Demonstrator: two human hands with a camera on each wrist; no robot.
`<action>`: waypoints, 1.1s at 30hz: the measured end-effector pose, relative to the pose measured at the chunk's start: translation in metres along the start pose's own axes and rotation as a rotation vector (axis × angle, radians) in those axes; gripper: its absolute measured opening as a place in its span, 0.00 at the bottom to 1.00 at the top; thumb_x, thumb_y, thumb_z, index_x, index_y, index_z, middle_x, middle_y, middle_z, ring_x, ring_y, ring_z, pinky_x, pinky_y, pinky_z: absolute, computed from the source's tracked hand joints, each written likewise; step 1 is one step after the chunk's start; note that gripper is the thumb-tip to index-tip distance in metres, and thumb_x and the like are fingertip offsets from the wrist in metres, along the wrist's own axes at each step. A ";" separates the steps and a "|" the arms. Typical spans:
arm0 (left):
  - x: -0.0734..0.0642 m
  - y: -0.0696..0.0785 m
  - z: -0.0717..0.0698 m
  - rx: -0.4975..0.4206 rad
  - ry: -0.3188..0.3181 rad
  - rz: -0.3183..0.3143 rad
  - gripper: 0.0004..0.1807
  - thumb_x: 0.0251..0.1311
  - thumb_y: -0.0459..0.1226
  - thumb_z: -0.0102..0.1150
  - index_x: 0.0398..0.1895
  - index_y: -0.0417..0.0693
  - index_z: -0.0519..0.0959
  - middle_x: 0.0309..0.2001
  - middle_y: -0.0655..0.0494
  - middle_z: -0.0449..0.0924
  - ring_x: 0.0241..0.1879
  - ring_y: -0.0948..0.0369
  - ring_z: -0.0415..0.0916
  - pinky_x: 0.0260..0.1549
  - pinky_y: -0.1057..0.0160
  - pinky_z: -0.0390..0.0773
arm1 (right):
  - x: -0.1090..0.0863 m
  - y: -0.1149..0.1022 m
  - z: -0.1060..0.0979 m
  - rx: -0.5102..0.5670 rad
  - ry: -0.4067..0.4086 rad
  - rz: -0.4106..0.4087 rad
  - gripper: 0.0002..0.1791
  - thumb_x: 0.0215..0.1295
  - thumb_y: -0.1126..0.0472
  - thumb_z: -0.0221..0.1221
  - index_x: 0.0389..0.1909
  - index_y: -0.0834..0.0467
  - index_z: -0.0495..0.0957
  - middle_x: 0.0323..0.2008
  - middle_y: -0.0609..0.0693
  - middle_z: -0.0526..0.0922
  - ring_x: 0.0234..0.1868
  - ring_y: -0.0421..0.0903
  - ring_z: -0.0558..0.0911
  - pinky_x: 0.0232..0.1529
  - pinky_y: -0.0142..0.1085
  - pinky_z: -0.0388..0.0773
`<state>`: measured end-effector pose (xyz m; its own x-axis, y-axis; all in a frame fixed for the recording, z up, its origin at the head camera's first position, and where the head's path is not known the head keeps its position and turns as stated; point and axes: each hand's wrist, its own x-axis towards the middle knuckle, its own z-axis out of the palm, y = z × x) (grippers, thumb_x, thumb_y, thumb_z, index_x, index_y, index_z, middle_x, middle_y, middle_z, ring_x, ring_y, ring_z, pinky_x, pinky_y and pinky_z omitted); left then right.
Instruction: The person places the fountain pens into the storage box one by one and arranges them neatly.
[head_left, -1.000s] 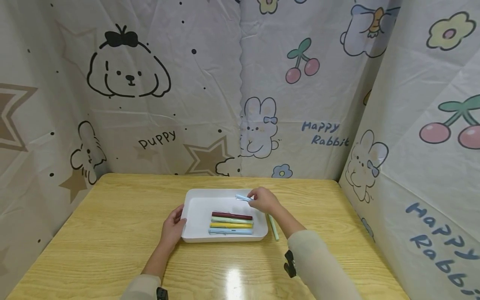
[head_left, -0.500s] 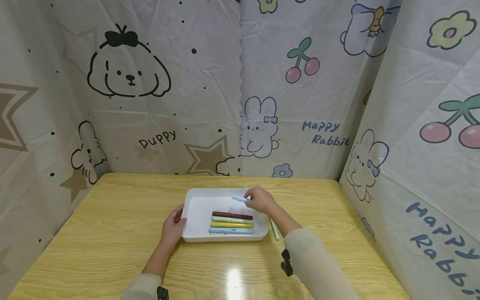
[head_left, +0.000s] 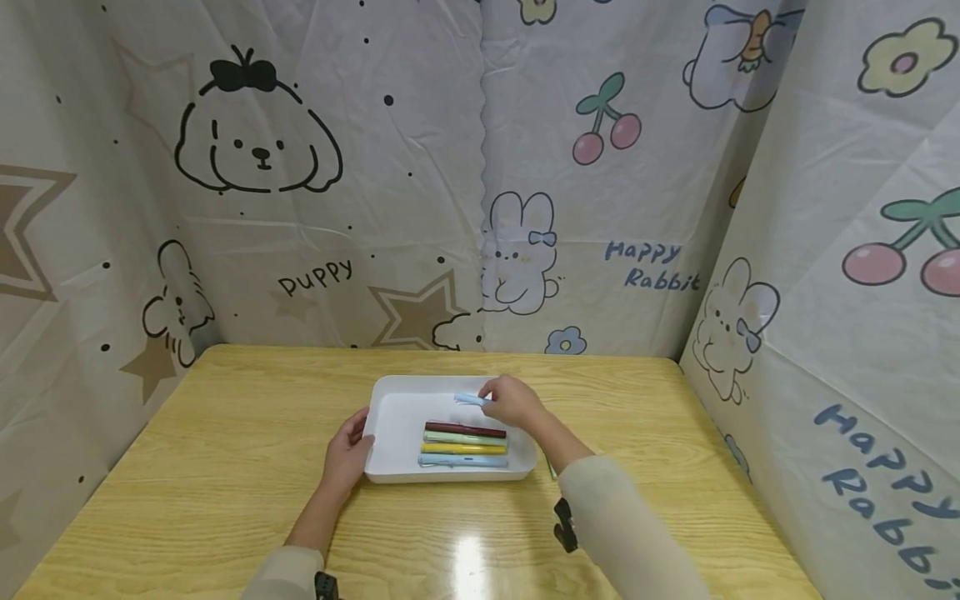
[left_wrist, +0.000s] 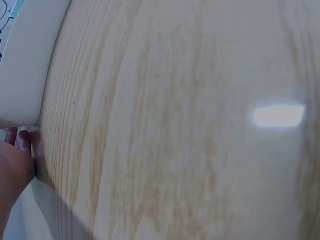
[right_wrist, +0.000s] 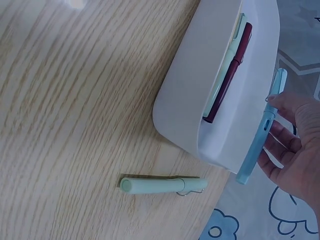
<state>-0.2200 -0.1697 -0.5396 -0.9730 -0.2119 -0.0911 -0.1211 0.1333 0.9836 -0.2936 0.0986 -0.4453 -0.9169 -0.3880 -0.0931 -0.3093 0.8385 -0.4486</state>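
Note:
A white tray (head_left: 442, 477) stands on the table. My left hand (head_left: 347, 450) grips its left end, thumb at the rim; in the left wrist view that hand (left_wrist: 15, 167) shows only partly, by the tray's corner. Over the tray's far right part my right hand (head_left: 513, 404) pinches a light blue pen (right_wrist: 256, 142) between thumb and fingers, cap end pointing left. Inside the tray lie a dark red pen (head_left: 465, 430), a pale green pen (head_left: 453, 438), a yellow pen (head_left: 463, 449) and another light blue pen (head_left: 463, 460), side by side.
On the wooden table (head_left: 225, 467), right of the tray, lies a loose pale green pen (right_wrist: 155, 185), mostly hidden by the right forearm in the head view. A printed cloth (head_left: 420, 167) hangs behind the table and along both sides.
My right hand has moved left over the tray with the light blue pen. The left hand and the pens inside the tray have stayed put.

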 end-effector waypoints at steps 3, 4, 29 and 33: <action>0.000 0.000 0.000 0.005 -0.001 0.003 0.26 0.65 0.29 0.41 0.68 0.43 0.60 0.65 0.39 0.62 0.64 0.47 0.61 0.61 0.48 0.65 | 0.001 -0.002 0.003 -0.023 0.008 -0.020 0.13 0.55 0.63 0.59 0.42 0.59 0.83 0.26 0.48 0.77 0.27 0.42 0.71 0.26 0.31 0.68; 0.000 0.001 0.000 0.007 -0.001 0.005 0.26 0.65 0.29 0.41 0.68 0.43 0.60 0.65 0.39 0.62 0.63 0.47 0.61 0.61 0.49 0.65 | 0.002 -0.003 0.004 -0.028 0.010 -0.024 0.13 0.55 0.63 0.60 0.42 0.59 0.83 0.27 0.48 0.77 0.27 0.42 0.71 0.27 0.32 0.68; -0.002 0.001 -0.001 0.017 0.006 0.008 0.26 0.65 0.29 0.41 0.68 0.43 0.60 0.65 0.39 0.62 0.63 0.46 0.62 0.60 0.48 0.66 | 0.008 -0.016 0.030 -0.069 0.025 -0.050 0.12 0.58 0.60 0.58 0.43 0.56 0.83 0.36 0.49 0.78 0.35 0.43 0.75 0.37 0.37 0.74; -0.002 0.001 0.000 0.010 0.011 0.012 0.26 0.65 0.29 0.42 0.68 0.42 0.60 0.65 0.38 0.63 0.63 0.46 0.62 0.60 0.48 0.66 | 0.010 -0.017 0.036 -0.081 0.029 -0.050 0.13 0.58 0.59 0.58 0.43 0.55 0.83 0.35 0.49 0.78 0.36 0.43 0.75 0.37 0.38 0.75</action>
<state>-0.2185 -0.1695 -0.5382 -0.9723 -0.2205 -0.0773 -0.1113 0.1459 0.9830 -0.2887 0.0669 -0.4704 -0.9063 -0.4202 -0.0458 -0.3735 0.8469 -0.3785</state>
